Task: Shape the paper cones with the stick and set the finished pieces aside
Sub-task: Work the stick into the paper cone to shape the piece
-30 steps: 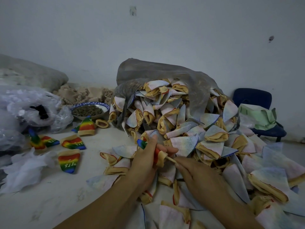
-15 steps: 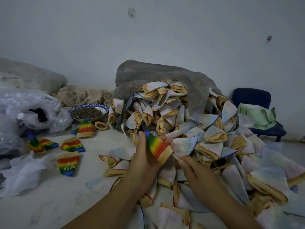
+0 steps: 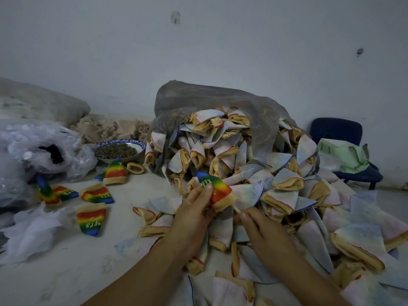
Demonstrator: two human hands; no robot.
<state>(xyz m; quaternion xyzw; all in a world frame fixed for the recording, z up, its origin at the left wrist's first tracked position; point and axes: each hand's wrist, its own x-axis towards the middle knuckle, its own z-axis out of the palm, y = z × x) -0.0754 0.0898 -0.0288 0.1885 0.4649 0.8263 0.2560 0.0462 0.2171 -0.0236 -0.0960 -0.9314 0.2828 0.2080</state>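
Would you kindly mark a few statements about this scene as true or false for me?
1. The left hand holds a rainbow cone. True.
2. The right hand is empty. False: it pinches the stick that enters the cone's open end.
3. The bowl sits right of the pile. False: it sits left of it.
4. A green bag lies on the blue chair. True.
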